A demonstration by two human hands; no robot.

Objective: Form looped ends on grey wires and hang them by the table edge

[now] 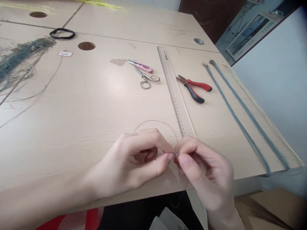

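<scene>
On my feed, left hand and right hand both pinched a thin thread, thumb to fingertip, other fingers curled, by the near end of the ruler. I logged pliers right of the ruler, scissors left.

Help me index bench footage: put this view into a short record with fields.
left hand: thumb and index finger pinching a thin strand
right hand: pinching at the same spot
thin strand: arcs over the table beyond the hands
measuring tool: clear ruler
right of ruler: pliers, red-and-black handles
left of ruler: silver scissors, pink snips
far right: two blue-grey bundles
unclear: detail between fingertips, too small
</scene>
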